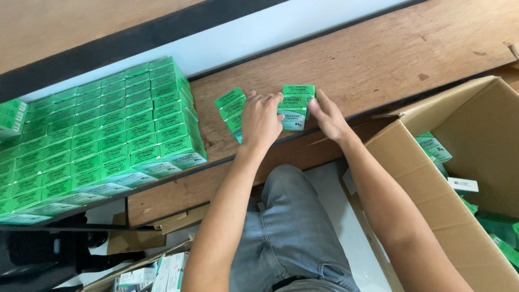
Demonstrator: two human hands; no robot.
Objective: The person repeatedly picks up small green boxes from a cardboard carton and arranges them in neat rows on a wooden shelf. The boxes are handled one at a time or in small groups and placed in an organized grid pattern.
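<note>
On the left of the wooden surface (378,59) we see a big block of green boxes (102,135), packed in tight rows and stacked in layers. Just right of it, apart from the block, lies a short row of the same boxes (230,105), leaning against each other. Our left hand (261,120) rests over this row, fingers curled and pressed together, its fingertips touching a small stack (296,105) of green boxes in the middle. Our right hand (327,118) pinches that stack from its right side, fingers on the far edge, thumb near us. Below, we see a knee in grey jeans (289,227). At far right stands an open carton (459,162) holding more green boxes and a white one (463,185).
</note>
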